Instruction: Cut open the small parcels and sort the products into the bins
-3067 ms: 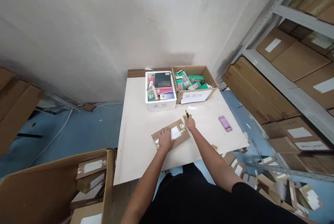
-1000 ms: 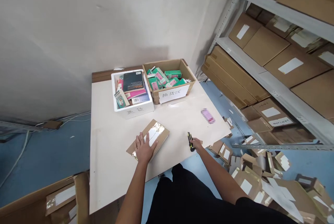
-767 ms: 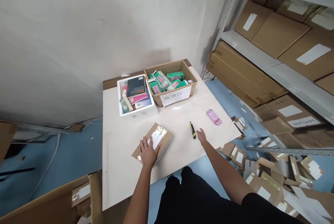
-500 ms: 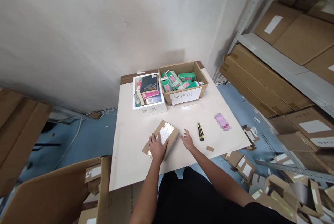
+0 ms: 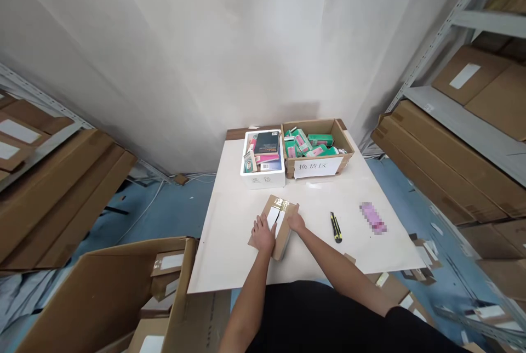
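A flat brown cardboard parcel [image 5: 276,211] with a white label and a slit along its top lies on the white table [image 5: 230,243]. My left hand [image 5: 263,234] rests on its near left part, fingers bent over the cardboard. My right hand [image 5: 295,221] grips the parcel's right edge. A black and yellow utility knife [image 5: 336,227] lies loose on the table to the right of my right hand.
At the table's back stand a white bin [image 5: 263,180] of books and a cardboard box [image 5: 316,165] of green packets. A blurred pink thing [image 5: 373,218] lies at the right. A large open carton [image 5: 102,287] with parcels is at lower left. Shelves [image 5: 460,123] of cartons stand at the right.
My right hand laid the utility knife on the table and came left onto the parcel's right edge. My left hand stayed on the parcel. The slit in the top now shows.
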Demonstrator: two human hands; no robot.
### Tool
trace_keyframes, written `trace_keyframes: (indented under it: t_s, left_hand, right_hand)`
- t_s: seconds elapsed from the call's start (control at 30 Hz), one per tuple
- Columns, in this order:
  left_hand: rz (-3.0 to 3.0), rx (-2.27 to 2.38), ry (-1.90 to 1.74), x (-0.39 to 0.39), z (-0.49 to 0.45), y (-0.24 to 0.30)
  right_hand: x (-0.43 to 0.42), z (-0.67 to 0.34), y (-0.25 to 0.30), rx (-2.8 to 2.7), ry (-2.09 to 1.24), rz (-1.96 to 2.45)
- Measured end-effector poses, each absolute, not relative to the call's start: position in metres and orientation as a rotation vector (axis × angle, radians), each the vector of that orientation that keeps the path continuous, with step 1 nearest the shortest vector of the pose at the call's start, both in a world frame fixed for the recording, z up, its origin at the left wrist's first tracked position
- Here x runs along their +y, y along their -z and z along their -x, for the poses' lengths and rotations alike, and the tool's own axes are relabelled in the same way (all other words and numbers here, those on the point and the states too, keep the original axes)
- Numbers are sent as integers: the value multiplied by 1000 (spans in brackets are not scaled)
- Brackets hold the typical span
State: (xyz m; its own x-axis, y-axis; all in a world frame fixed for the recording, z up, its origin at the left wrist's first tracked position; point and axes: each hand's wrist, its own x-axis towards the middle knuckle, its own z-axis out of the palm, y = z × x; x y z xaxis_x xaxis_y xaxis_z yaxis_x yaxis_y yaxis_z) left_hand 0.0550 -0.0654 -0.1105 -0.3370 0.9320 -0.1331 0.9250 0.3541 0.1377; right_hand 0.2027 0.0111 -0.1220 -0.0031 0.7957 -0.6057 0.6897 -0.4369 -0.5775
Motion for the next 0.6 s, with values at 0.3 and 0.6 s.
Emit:
trace_keyframes:
  t_s: [0.3, 0.6]
  left_hand:
    - [-1745, 2186, 93, -44, -42, 86]
    - [-1733, 2050, -5, -53, -26, 65]
  right_hand:
    - [45, -228, 120, -1514, -1609, 1973]
    - [39, -228, 117, -1524, -1404, 1915]
